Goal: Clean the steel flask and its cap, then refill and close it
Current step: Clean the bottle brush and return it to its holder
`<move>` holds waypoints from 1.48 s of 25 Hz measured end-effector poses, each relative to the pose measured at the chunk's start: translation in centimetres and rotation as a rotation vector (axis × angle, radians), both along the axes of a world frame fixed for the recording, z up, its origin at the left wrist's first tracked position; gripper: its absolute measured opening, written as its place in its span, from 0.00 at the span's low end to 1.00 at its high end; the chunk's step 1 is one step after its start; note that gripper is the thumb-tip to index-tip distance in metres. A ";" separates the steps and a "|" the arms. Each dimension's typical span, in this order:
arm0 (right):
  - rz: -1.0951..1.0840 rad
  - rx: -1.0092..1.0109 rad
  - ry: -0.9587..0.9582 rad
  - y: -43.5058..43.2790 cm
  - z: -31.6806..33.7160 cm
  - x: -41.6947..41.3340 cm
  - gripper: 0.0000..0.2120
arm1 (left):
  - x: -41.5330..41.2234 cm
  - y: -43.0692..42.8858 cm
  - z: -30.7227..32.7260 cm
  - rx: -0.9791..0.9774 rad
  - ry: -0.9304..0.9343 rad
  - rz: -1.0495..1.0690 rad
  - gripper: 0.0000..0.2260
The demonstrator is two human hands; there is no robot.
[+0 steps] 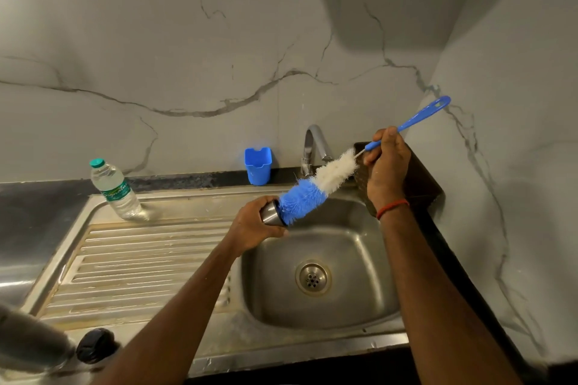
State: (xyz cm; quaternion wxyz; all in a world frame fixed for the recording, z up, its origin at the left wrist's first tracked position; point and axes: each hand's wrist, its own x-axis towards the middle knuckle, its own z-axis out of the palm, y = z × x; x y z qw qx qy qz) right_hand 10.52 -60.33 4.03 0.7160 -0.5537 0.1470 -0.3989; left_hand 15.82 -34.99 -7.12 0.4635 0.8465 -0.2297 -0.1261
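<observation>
Bare forearms; red thread wristband

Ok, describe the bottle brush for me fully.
The bottle brush has a blue plastic handle with a hanging hole, a wire stem, and bristles white above, blue at the tip. It slants over the sink: right hand grips the handle, tip against the steel cap in the left hand.

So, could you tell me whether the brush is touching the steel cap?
Touching: the head view shows the brush with its blue bristles pushed into the steel cap, which the left hand grips.
</observation>
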 end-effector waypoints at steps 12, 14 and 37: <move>0.023 -0.206 0.256 -2.3 -3.9 -0.1 0.18 | 0.9 -1.6 1.1 0.069 -0.092 -0.040 0.33; 0.060 -0.302 0.285 -1.8 -3.5 0.3 0.18 | 0.5 -2.1 0.9 0.105 -0.122 -0.086 0.35; -0.321 -1.869 0.090 -1.9 -1.4 -1.4 0.09 | 2.2 -0.1 -0.4 0.192 -0.131 0.046 0.15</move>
